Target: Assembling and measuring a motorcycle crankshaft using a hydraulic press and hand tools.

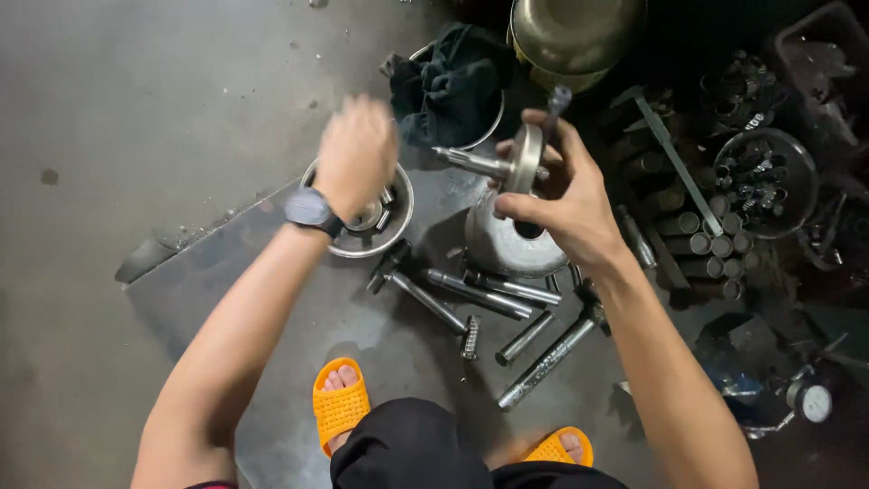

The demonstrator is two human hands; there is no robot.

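Steel disc with a shaft sits in the right hand, the grip closed around its rim, directly above a rounded metal housing on the floor. The left hand, blurred, hovers over a shallow metal bowl left of that housing; whether its grip holds anything cannot be told. Long bolts and rods lie just below the housing, and a dark cloth lies above it.

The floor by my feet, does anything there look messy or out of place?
Yes. Several metal rods lie loose on the floor at crossed angles, not lined up, close to the orange sandals. A dark rag is slumped over a bowl's rim. The right hand holds a shaft with a disc; the left hand is blurred.
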